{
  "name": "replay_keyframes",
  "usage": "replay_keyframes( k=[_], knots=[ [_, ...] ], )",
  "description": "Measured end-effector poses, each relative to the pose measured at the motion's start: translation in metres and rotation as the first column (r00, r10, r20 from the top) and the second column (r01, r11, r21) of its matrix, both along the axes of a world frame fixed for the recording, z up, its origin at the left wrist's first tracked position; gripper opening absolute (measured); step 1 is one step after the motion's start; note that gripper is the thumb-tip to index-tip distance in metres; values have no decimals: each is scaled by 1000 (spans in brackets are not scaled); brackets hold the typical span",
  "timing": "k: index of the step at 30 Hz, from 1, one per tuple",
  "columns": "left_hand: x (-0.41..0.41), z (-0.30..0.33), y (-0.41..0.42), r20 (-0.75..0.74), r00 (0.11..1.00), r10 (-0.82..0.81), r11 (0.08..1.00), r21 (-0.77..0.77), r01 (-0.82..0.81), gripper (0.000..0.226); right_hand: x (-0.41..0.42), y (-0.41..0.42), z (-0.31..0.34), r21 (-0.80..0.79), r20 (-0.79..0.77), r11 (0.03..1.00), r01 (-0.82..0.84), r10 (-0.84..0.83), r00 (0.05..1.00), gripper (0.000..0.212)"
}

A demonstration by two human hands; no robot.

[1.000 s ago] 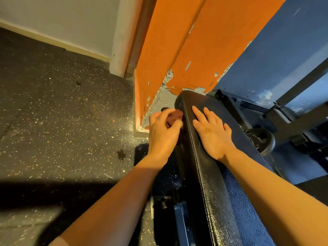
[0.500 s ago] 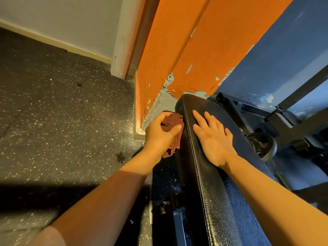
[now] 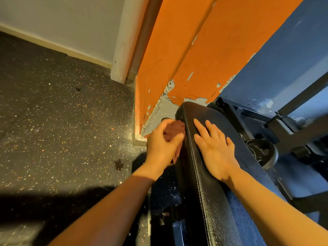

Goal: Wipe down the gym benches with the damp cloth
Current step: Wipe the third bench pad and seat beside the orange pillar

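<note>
A black padded gym bench [image 3: 209,196] runs from the bottom middle up toward an orange pillar. My left hand [image 3: 162,144] grips a reddish-brown cloth [image 3: 174,128] and holds it against the bench's left side edge, near its far end. Most of the cloth is hidden behind my fingers, and the hand looks blurred. My right hand [image 3: 214,150] lies flat on the bench's top surface, fingers straight and spread, just right of the stitched seam.
An orange pillar [image 3: 186,55] with peeling paint stands right behind the bench end. Black speckled rubber floor [image 3: 62,121] spreads to the left. A dark metal frame and a round weight plate [image 3: 264,153] sit to the right of the bench.
My left hand has slid the cloth a little along the bench's left side near its far end. The right hand stays flat in the same place on top.
</note>
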State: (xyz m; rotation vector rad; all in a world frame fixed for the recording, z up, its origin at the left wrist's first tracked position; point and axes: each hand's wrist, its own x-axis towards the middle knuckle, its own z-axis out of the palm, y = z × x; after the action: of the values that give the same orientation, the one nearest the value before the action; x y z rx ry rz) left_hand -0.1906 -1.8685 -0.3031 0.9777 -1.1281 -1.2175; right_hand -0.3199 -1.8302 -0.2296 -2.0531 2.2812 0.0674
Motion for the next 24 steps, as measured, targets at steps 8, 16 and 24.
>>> replay_keyframes(
  k=[8, 16, 24],
  knots=[
    [-12, 4, -55, 78, 990, 121, 992, 38, -124, 30, 0, 0, 0, 9, 6, 1000, 0, 0, 1000, 49],
    [7, 7, -97, 85, 979, -187, 981, 77, 181, 42, -2, -1, -1, 5, 14, 1000, -11, 11, 1000, 49],
    [25, 2, -31, -8, 968, -252, 966, 52, 252, 27, -1, -1, -1, 20, -26, 1000, -8, 8, 1000, 47]
  ],
)
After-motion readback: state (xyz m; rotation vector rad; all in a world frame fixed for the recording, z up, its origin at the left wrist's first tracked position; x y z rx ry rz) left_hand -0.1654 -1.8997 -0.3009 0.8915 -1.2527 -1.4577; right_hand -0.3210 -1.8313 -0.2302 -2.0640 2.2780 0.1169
